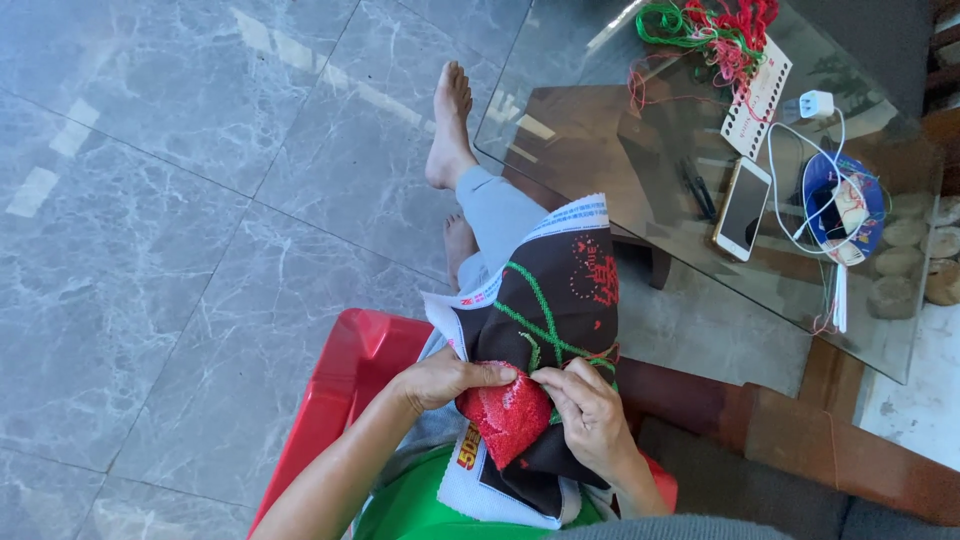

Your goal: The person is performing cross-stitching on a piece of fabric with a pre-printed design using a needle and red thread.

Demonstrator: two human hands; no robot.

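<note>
A dark embroidery cloth [560, 300] with green stems and a red stitched flower lies over my lap and knee. My left hand [445, 378] grips the cloth's left side, thumb pressed on the red flower patch [508, 418]. My right hand [590, 410] pinches at the cloth's top edge by the flower, fingers closed; any needle is too small to see. The cloth's white border [580, 212] hangs toward my legs.
A red plastic stool [345, 385] is under me on grey marble floor. A glass table [700, 270] on the right holds green and red thread skeins [715, 28], a thread card, a phone [743, 208], a white charger with cable and a round blue tin [845, 208].
</note>
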